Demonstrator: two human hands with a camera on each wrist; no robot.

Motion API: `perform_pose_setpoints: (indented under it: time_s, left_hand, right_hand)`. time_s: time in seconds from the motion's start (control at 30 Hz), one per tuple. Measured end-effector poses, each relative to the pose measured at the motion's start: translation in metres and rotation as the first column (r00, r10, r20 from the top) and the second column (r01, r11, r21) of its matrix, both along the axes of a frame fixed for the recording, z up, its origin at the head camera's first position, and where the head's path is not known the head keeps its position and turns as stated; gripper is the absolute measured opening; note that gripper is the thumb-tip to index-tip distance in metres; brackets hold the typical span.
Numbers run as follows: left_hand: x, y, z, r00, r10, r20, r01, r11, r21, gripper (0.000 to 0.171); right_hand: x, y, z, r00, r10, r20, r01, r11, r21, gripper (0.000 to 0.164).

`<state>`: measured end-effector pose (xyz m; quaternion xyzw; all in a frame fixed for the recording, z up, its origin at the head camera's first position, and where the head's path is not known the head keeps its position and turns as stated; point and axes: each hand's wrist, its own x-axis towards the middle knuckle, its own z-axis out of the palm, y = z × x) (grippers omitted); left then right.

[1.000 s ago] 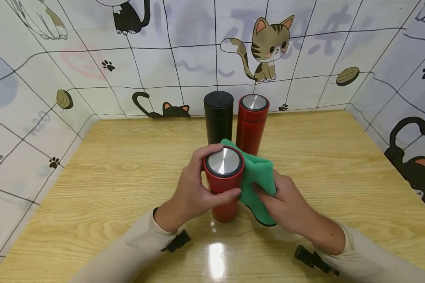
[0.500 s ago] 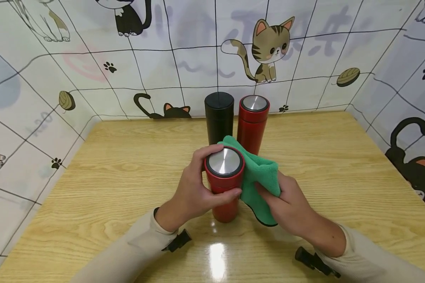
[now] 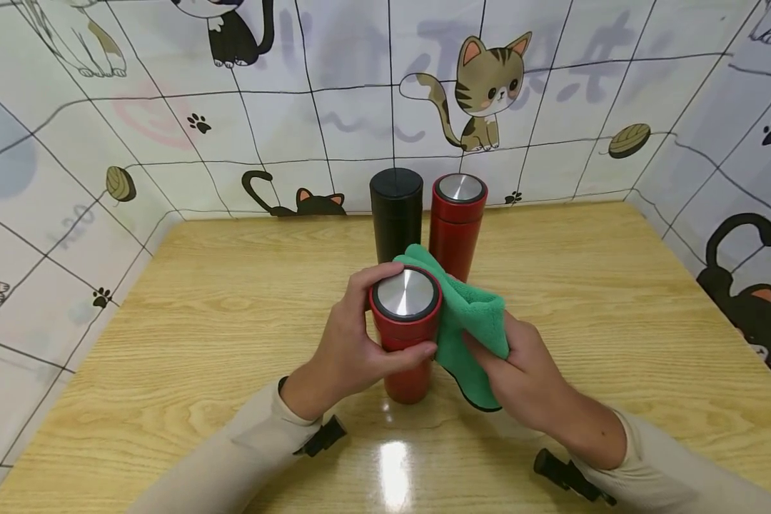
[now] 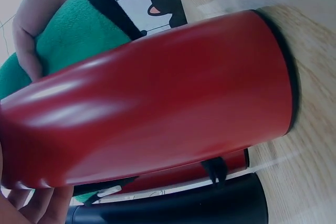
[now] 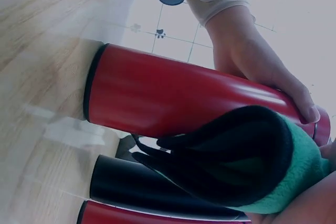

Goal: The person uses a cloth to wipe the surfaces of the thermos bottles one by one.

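A red thermos flask (image 3: 407, 380) with a brushed metal lid top stands upright on the table. My left hand (image 3: 347, 350) grips it near the top, thumb across the front and fingers round the far left. Folded in my right hand (image 3: 528, 375), a green cloth (image 3: 465, 332) with dark edging lies against the flask's right side and reaches behind it. From the left wrist, the red flask (image 4: 157, 98) fills the view, with the cloth (image 4: 86, 40) behind its upper part. The right wrist view shows the cloth's dark-edged folds hanging loose beside the flask (image 5: 163, 93).
Close behind the held flask stand a black flask (image 3: 396, 214) and a second red flask (image 3: 457, 228), side by side. The wooden table (image 3: 231, 300) meets walls covered with cat-patterned sheeting (image 3: 347, 121) at the back and both sides.
Over the last second my right hand has shifted slightly right and the cloth's upper edge has slid a little up and left behind the flask. The left hand and flask look still.
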<state>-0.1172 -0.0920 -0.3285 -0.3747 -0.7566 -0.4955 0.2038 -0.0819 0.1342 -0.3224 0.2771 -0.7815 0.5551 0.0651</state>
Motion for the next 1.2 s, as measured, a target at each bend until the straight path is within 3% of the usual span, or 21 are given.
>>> perform_pose_setpoints:
  time_s: [0.07, 0.17, 0.3, 0.57, 0.8, 0.87, 0.97, 1.07, 1.2]
  left_hand:
    - [-0.0001, -0.0003, -0.0002, 1.000, -0.001, 0.000, 0.001, 1.000, 0.003, 0.089]
    - [-0.0008, -0.0003, 0.0000, 1.000, -0.002, -0.008, 0.002, 1.000, 0.003, 0.090]
    - [-0.0022, 0.0000, 0.0008, 1.000, -0.001, -0.025, 0.001, 1.000, 0.001, 0.091]
    - [-0.0006, 0.0003, 0.0005, 0.999, 0.013, -0.031, -0.012, 1.000, 0.010, 0.088]
    - [-0.0008, 0.0009, 0.0010, 1.000, 0.019, -0.023, -0.019, 1.000, -0.004, 0.092]
    - [-0.0014, 0.0007, 0.0010, 0.999, 0.023, -0.024, -0.023, 1.000, -0.008, 0.092]
    - [-0.0013, -0.0001, 0.0009, 0.999, 0.031, -0.026, -0.031, 0.999, -0.011, 0.091]
    - [-0.0004, -0.0010, 0.0008, 0.999, 0.037, -0.022, -0.037, 0.999, -0.014, 0.090]
    - [0.0000, -0.0006, 0.0021, 0.999, 0.034, -0.015, -0.034, 0.999, -0.012, 0.091]
  right_hand:
    - [0.0002, 0.0000, -0.0003, 1.000, -0.016, -0.002, 0.016, 1.000, 0.002, 0.050]
    - [0.0014, -0.0005, 0.0007, 0.997, -0.039, -0.072, 0.035, 0.998, -0.057, 0.051]
    - [0.0023, -0.0014, 0.0014, 0.988, -0.019, -0.151, -0.005, 0.988, -0.157, 0.052]
    - [-0.0013, -0.0012, -0.0022, 0.999, -0.008, -0.048, 0.006, 0.999, -0.042, 0.052]
    - [0.0017, -0.0006, 0.0010, 0.984, -0.050, -0.172, 0.027, 0.991, -0.134, 0.051]
    - [0.0011, -0.0001, 0.0002, 0.989, -0.041, -0.143, 0.025, 0.993, -0.116, 0.050]
    - [-0.0026, 0.0008, -0.0028, 0.998, -0.004, -0.057, 0.006, 1.000, 0.026, 0.047]
    - [-0.0057, 0.0016, -0.0047, 0.999, 0.033, 0.020, -0.035, 0.989, 0.144, 0.045]
    - [-0.0047, 0.0018, -0.0044, 1.000, 0.008, -0.020, -0.006, 0.995, 0.099, 0.046]
